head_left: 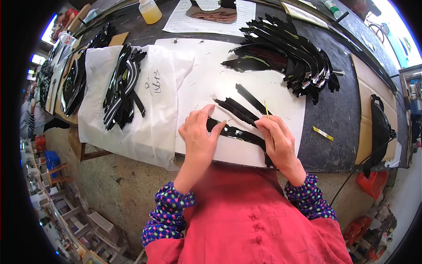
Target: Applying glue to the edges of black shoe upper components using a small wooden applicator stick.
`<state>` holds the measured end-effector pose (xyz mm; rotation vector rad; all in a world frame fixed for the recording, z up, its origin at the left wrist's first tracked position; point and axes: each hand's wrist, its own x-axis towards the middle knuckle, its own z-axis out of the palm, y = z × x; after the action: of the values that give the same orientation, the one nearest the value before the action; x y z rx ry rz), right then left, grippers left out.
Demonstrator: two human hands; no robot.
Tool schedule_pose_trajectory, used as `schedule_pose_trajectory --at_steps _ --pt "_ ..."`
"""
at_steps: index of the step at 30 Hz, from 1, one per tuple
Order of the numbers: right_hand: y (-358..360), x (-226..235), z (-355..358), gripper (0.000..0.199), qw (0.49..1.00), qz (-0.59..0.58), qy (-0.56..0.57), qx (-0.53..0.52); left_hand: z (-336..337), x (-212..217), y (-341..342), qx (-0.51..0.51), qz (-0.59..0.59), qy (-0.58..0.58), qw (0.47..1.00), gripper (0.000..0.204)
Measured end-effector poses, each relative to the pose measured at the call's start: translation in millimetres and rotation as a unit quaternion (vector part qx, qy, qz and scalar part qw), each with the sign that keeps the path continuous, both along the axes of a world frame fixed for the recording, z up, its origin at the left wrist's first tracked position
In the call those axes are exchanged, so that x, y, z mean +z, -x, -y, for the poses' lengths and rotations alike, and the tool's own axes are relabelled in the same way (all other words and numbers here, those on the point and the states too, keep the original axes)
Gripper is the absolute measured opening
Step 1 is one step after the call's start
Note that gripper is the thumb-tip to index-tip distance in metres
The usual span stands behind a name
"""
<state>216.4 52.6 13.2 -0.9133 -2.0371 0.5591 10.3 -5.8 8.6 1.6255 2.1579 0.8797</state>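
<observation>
A black strip with shiny, reflective patches (pixel 237 133) lies on a white board (pixel 233 154) at the front of the table. My left hand (pixel 198 131) is closed on its left end, thumb on top. In my right hand (pixel 278 138) is a slim yellow stick (pixel 266 108), pinched upright over the strip's right part; its lower tip is hidden by my fingers. Just beyond, two more black strips lie slanted: a ragged-edged strip (pixel 237 110) close to both hands and a narrower strip (pixel 249 97) behind it.
A large heap of black strips (pixel 303 66) spreads over the board's far right. Another bundle (pixel 125 88) rests on a white sheet (pixel 158 114) at left. Behind stands a bottle of yellow liquid (pixel 150 13). A small yellow piece (pixel 323 133) and brown cardboard (pixel 365 114) lie rightward.
</observation>
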Motion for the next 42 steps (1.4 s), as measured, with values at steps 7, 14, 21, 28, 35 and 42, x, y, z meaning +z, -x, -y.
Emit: schedule_pose_trajectory --at_steps 7,14,21,28,35,42 --pt "-5.7 6.0 5.5 0.025 0.995 0.094 0.008 0.02 8.3 7.6 -14.3 0.019 -0.146 -0.088 0.985 0.047" --pt "-37.2 12.1 7.5 0.023 0.992 0.124 -0.002 -0.016 2.9 -4.7 -22.4 -0.195 -0.181 -0.102 0.959 0.043" --pt "-154.8 14.8 0.8 0.022 0.929 0.239 0.037 -0.28 8.5 -10.5 -22.2 -0.186 -0.232 -0.085 0.951 0.048" --pt "-175.3 17.1 -1.1 0.024 0.942 0.224 0.057 -0.245 5.9 -7.8 -16.7 -0.177 -0.235 -0.076 0.953 0.048" --pt "-183.0 20.5 -5.6 0.021 0.947 0.223 0.096 -0.209 0.6 -12.2 -9.9 -0.178 -0.244 -0.076 0.95 0.047" --pt "-133.2 38.3 -9.4 0.013 0.964 0.108 0.138 -0.199 1.5 -10.0 -8.5 -0.187 -0.225 -0.087 0.952 0.046"
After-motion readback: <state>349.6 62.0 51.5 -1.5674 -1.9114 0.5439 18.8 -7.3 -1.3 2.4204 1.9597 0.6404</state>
